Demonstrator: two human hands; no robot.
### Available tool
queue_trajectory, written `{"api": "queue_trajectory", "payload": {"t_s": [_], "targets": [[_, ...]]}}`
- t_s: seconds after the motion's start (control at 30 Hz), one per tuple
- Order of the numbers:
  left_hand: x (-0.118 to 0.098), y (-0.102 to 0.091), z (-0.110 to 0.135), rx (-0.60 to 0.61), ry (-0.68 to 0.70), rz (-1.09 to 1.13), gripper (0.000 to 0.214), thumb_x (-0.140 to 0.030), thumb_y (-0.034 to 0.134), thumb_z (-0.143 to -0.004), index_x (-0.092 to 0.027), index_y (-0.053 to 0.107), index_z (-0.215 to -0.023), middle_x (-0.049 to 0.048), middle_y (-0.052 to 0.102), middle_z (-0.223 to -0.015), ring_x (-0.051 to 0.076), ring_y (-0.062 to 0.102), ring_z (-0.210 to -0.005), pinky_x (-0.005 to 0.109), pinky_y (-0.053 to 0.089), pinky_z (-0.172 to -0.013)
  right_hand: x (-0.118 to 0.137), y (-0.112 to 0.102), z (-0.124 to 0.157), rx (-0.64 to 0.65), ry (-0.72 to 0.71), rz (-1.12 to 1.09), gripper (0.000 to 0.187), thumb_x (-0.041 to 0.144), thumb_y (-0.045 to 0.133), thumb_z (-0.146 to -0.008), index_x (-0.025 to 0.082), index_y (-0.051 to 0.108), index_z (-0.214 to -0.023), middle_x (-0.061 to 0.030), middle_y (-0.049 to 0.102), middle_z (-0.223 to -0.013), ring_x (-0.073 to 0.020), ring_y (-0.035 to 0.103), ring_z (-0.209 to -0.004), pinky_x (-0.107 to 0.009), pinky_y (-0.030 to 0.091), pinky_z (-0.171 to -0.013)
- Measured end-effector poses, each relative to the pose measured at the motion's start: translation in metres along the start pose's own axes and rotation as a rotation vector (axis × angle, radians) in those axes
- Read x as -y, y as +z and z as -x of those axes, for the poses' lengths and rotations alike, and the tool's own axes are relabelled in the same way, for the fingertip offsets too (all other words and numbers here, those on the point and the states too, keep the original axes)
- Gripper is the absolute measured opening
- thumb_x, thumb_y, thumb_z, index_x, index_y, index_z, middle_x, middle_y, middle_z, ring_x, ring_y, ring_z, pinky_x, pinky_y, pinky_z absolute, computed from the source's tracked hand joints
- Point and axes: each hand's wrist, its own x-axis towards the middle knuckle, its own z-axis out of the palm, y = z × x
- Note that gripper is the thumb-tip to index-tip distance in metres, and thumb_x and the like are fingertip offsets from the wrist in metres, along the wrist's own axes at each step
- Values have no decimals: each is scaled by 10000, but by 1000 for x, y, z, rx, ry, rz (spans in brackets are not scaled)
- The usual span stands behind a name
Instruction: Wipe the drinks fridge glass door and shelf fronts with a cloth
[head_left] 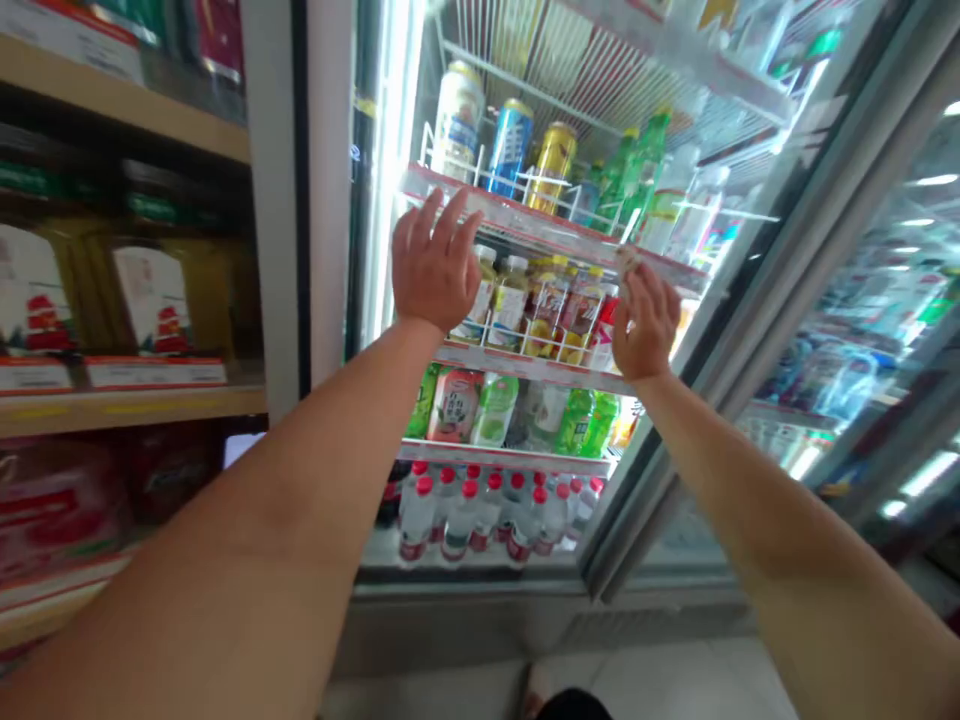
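Observation:
Inside a lit drinks cooler, my left hand (437, 262) is raised at the left end of the upper shelf's front strip (525, 222). Its fingers are apart and slightly bent, with nothing visible in them; whether the fingertips touch the strip I cannot tell. My right hand (646, 318) is closed near the strip's right end, its fingertips on a small pale crumpled piece (625, 260), perhaps cloth or paper. Above the strip stand a white can (457, 115), a blue can (511, 145), a gold can (552, 165) and green bottles (646, 160).
Juice bottles (550, 305) line the shelf below, behind a wire guard. Lower down are a pink-labelled bottle (454, 405) and red-capped water bottles (459, 520). The cooler's metal door frame (675, 490) rises at right. Oil jugs (154, 290) fill a rack at left.

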Motion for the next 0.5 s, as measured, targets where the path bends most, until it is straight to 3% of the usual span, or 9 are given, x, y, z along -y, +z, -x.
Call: {"api": "queue_trajectory", "payload": {"t_s": [0.07,0.13,0.33,0.4,0.5], "targets": [[-3,-3,1,-35,30,-20,547,-298,478,-939,-306,476,-1486,-51,363,-1614,247,257,-1531,583,195,-1265,-4,-10,17,110,-107,17,475,235,438,-960,256,572,-1415,-56,557,-1492,-231,479,-1419,-476,402,-1193],[-4,-5,2,-71,47,-19,567,-262,497,-924,-350,468,-1483,-50,393,-1599,265,297,-1516,599,239,-1243,-17,-19,23,114,-100,64,456,238,454,-953,254,604,-1383,-54,582,-1469,-235,506,-1396,-469,417,-1182],[-3,-2,2,-115,66,-40,618,-219,513,-901,-392,453,-1491,-42,413,-1589,275,327,-1502,592,283,-1228,-73,-29,28,-187,291,118,475,224,471,-889,144,633,-1328,-171,624,-1386,-306,572,-1322,-570,432,-1148],[-3,-2,2,-119,73,-57,633,-213,512,-901,-402,438,-1500,-41,416,-1588,271,327,-1502,591,289,-1225,-72,-24,34,-212,343,122,489,231,469,-889,135,622,-1344,-180,612,-1397,-320,557,-1334,-586,441,-1139],[-4,-2,2,-120,72,-81,657,-211,514,-891,-413,418,-1509,-41,424,-1583,274,336,-1498,600,301,-1211,-40,-13,39,-204,345,80,530,234,462,-905,130,566,-1415,-177,559,-1457,-311,504,-1387,-559,446,-1155]]}}
